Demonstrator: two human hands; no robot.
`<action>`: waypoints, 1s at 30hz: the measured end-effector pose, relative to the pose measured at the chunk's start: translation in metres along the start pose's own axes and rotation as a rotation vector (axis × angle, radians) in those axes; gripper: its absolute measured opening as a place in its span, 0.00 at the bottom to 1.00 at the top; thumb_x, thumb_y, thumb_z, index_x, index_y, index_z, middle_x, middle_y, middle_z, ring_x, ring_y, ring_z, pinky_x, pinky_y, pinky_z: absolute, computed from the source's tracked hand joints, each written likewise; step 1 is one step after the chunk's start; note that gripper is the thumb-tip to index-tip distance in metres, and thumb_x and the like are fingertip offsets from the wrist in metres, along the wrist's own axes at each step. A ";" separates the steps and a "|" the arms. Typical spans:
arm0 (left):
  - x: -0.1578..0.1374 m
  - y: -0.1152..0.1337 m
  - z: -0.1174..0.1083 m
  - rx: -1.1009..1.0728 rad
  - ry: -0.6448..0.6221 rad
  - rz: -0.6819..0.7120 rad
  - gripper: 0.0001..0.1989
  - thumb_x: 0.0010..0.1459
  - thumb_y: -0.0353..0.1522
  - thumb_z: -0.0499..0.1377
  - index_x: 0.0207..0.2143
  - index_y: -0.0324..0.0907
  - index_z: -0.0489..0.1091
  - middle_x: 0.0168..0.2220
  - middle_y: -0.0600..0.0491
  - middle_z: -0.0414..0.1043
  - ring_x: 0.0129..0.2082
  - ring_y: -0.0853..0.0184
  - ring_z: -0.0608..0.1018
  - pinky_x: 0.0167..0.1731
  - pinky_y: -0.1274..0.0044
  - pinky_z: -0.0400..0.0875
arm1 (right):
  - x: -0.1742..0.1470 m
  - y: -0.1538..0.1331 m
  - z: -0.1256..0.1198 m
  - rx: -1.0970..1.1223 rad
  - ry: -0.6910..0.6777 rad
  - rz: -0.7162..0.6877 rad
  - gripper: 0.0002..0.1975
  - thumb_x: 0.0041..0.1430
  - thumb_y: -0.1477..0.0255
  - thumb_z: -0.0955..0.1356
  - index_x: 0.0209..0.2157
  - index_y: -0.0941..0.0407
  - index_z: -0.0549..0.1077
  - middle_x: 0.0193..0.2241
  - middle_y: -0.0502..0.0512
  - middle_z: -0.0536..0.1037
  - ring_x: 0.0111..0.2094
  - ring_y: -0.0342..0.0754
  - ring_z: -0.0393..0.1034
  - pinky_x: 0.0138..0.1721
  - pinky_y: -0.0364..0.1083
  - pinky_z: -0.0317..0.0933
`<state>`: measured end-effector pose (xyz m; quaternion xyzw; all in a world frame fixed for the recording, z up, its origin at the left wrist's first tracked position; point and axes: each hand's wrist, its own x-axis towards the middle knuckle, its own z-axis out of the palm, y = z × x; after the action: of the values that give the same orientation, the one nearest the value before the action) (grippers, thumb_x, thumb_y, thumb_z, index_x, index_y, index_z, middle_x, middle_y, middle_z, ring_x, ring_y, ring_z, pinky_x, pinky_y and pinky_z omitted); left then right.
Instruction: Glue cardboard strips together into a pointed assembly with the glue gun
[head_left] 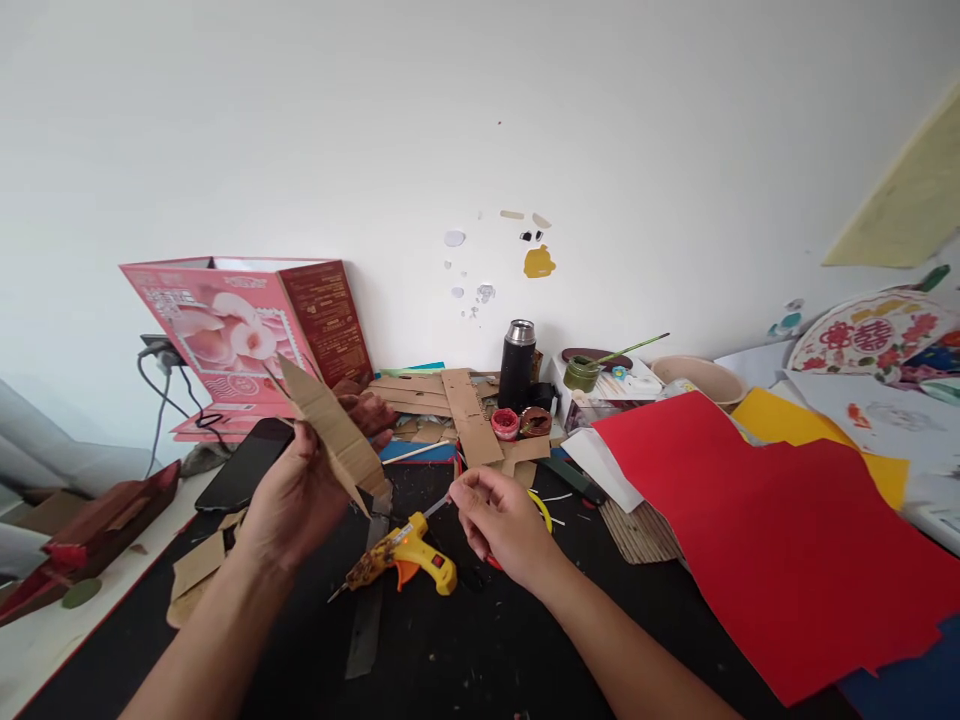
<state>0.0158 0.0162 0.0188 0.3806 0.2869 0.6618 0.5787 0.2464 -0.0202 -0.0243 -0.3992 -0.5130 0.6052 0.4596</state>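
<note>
In my left hand [289,505] is a bent piece of brown cardboard [334,430], gripped between thumb and fingers and raised above the black work surface. My right hand [499,520] pinches the end of a whitish glue stick [436,505], which sticks out of the back of a yellow hot glue gun [412,550]. The glue gun lies on its side with its nozzle pointing to the lower left, and a small orange light shows on its body. Beneath it runs a grey strip [365,630]. A yellow loop and something red show partly behind my right hand.
A black phone [246,465] and a pink gift box [240,330] stand at left. Behind are cardboard pieces [476,415], a black thermos [517,365] and paint jars [505,424]. A dark-green-handled tool [574,480] and red paper [780,540] lie at right.
</note>
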 end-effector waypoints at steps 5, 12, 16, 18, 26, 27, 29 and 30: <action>-0.016 -0.015 0.001 0.086 -0.242 -0.158 0.30 0.55 0.53 0.73 0.55 0.47 0.82 0.59 0.42 0.82 0.68 0.40 0.74 0.67 0.50 0.69 | -0.002 0.000 0.000 0.045 -0.026 -0.027 0.33 0.57 0.37 0.73 0.36 0.55 0.74 0.20 0.42 0.70 0.15 0.38 0.58 0.16 0.40 0.47; -0.031 -0.029 0.005 0.095 -0.500 -0.349 0.23 0.61 0.50 0.71 0.51 0.47 0.84 0.54 0.42 0.84 0.62 0.41 0.80 0.63 0.49 0.72 | -0.008 -0.005 0.004 0.084 -0.188 -0.033 0.32 0.59 0.38 0.73 0.40 0.55 0.75 0.20 0.40 0.67 0.16 0.38 0.56 0.17 0.40 0.50; -0.035 -0.028 0.009 0.087 -0.570 -0.443 0.24 0.60 0.52 0.70 0.49 0.46 0.85 0.50 0.41 0.86 0.60 0.39 0.81 0.62 0.50 0.74 | -0.011 -0.010 0.006 0.073 -0.260 -0.014 0.32 0.57 0.37 0.73 0.32 0.54 0.73 0.16 0.39 0.63 0.15 0.39 0.54 0.17 0.41 0.48; -0.035 -0.027 0.008 0.084 -0.561 -0.463 0.24 0.60 0.53 0.70 0.49 0.46 0.85 0.50 0.41 0.86 0.60 0.39 0.81 0.62 0.50 0.73 | -0.011 -0.009 0.007 0.068 -0.245 -0.017 0.32 0.56 0.37 0.74 0.29 0.54 0.71 0.14 0.39 0.61 0.15 0.39 0.52 0.18 0.41 0.47; -0.027 -0.033 0.006 0.220 -0.361 -0.279 0.32 0.58 0.50 0.73 0.60 0.45 0.80 0.59 0.39 0.82 0.66 0.41 0.77 0.67 0.54 0.68 | -0.012 -0.011 0.005 -0.182 0.087 -0.186 0.25 0.64 0.47 0.73 0.27 0.54 0.73 0.21 0.47 0.69 0.23 0.44 0.60 0.25 0.43 0.52; -0.026 -0.033 0.007 0.256 -0.341 -0.238 0.33 0.57 0.51 0.73 0.61 0.46 0.79 0.60 0.39 0.81 0.66 0.41 0.76 0.66 0.56 0.69 | -0.013 -0.012 0.005 -0.247 0.123 -0.226 0.24 0.65 0.49 0.72 0.26 0.54 0.73 0.21 0.47 0.69 0.24 0.44 0.61 0.26 0.44 0.52; -0.026 -0.031 0.009 0.321 -0.339 -0.184 0.36 0.55 0.52 0.74 0.62 0.47 0.78 0.60 0.39 0.81 0.64 0.41 0.77 0.64 0.59 0.71 | -0.014 -0.012 0.006 -0.360 0.155 -0.295 0.22 0.67 0.53 0.71 0.25 0.54 0.73 0.20 0.47 0.69 0.24 0.45 0.61 0.27 0.44 0.52; -0.026 -0.030 0.011 0.346 -0.345 -0.170 0.36 0.54 0.52 0.75 0.61 0.47 0.78 0.59 0.38 0.81 0.63 0.41 0.79 0.62 0.60 0.73 | -0.015 -0.011 0.006 -0.399 0.151 -0.317 0.22 0.68 0.54 0.71 0.25 0.54 0.73 0.20 0.47 0.70 0.23 0.45 0.61 0.27 0.44 0.52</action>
<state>0.0422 -0.0053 -0.0045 0.5557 0.3239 0.4771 0.5989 0.2461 -0.0358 -0.0122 -0.4406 -0.6426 0.3809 0.4978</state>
